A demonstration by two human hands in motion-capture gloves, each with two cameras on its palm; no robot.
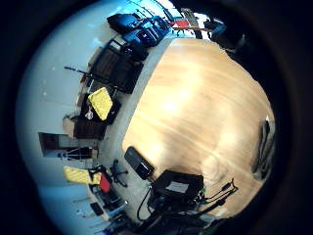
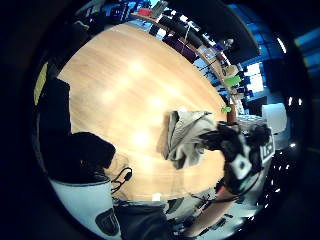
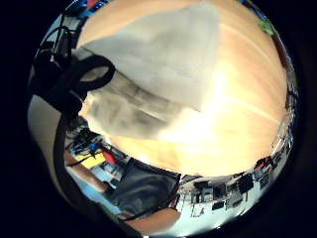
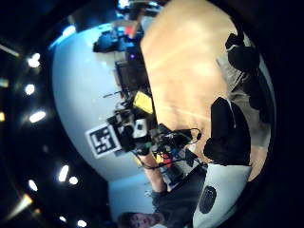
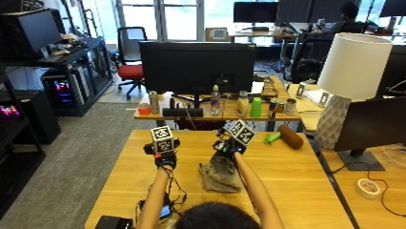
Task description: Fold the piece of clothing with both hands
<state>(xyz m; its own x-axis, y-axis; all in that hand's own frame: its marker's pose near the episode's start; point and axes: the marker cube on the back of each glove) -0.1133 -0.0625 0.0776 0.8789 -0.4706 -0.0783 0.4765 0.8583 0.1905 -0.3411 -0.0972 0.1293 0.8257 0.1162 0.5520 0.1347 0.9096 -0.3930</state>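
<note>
A crumpled grey-beige piece of clothing (image 5: pixel 218 177) lies in the middle of the wooden table (image 5: pixel 292 186). My right hand (image 5: pixel 227 149) grips its far edge and lifts that edge a little off the wood. The left thumb side palm view shows the cloth (image 2: pixel 185 135) hanging from that right hand (image 2: pixel 235 150). The cloth (image 3: pixel 158 64) fills much of the right little finger side palm view. My left hand (image 5: pixel 166 161) hovers over bare table (image 1: pixel 205 107) to the left of the cloth, apart from it and holding nothing.
A brown cylinder (image 5: pixel 290 136) and a green object (image 5: pixel 271 138) lie at the table's far right. A white lamp (image 5: pixel 349 86), a dark monitor (image 5: pixel 374 125) and a tape roll (image 5: pixel 367 187) stand on the right. A black device (image 5: pixel 114 223) and cables sit at the near left edge.
</note>
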